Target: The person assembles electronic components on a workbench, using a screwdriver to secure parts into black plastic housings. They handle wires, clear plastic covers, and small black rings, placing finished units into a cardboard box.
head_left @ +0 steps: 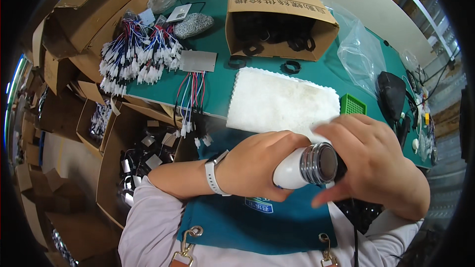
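Observation:
My left hand, with a white watch strap on its wrist, is closed around a white cylinder held just in front of my apron. The cylinder's near right end is a shiny ribbed collar with a dark round face. What kind of device it is, I cannot tell. Around that end my right hand hovers, thumb and fingers spread apart and slightly blurred, with a gap to the collar. Beyond both hands a folded white cloth lies on the green table.
An open cardboard box of black rings stands at the back, with two black rings before it. Bundled connector wires lie at left, near a grey plate. A green basket sits right. Cardboard boxes crowd the left side.

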Demonstrator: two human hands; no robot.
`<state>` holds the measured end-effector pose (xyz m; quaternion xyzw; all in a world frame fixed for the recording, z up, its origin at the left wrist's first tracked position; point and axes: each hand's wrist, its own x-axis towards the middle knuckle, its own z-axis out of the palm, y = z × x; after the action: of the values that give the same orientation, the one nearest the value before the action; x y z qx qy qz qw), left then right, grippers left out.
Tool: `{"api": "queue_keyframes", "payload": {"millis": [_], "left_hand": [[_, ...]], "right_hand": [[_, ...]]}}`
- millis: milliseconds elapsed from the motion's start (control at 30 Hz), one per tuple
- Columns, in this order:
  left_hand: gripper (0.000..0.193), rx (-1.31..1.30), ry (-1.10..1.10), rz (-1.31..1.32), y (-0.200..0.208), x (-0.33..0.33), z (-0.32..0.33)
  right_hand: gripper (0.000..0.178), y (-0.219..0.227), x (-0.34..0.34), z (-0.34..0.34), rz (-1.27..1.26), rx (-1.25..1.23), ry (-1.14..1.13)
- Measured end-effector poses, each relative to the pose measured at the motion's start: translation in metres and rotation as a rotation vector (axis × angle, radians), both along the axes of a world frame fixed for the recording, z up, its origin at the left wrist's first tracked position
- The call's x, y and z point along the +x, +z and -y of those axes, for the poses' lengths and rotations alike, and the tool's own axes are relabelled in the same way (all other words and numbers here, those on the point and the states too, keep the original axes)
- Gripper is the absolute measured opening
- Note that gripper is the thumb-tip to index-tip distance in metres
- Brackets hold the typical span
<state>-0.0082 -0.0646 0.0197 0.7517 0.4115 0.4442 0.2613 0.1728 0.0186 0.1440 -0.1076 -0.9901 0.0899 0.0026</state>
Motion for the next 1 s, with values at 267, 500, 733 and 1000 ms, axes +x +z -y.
{"api": "queue_keyframes", "payload": {"millis": [267,500,733,1000], "left_hand": [[0.066,0.004,0.001,-0.091,0.000,-0.007,0.001],[0.067,0.006,-0.040,-0.076,-0.004,-0.007,0.002],[0.063,-0.124,-0.124,-0.058,0.003,-0.014,-0.001],[0.063,-0.131,-0.147,-0.180,-0.001,-0.016,-0.009]], "right_hand": [[0.059,0.000,0.003,-0.005,0.180,-0.191,-0.087],[0.045,-0.021,0.005,0.000,-0.027,-0.162,-0.019],[0.050,-0.037,0.010,-0.004,-0.132,0.025,0.239],[0.049,-0.069,0.011,-0.013,-0.328,-0.069,0.219]]}}
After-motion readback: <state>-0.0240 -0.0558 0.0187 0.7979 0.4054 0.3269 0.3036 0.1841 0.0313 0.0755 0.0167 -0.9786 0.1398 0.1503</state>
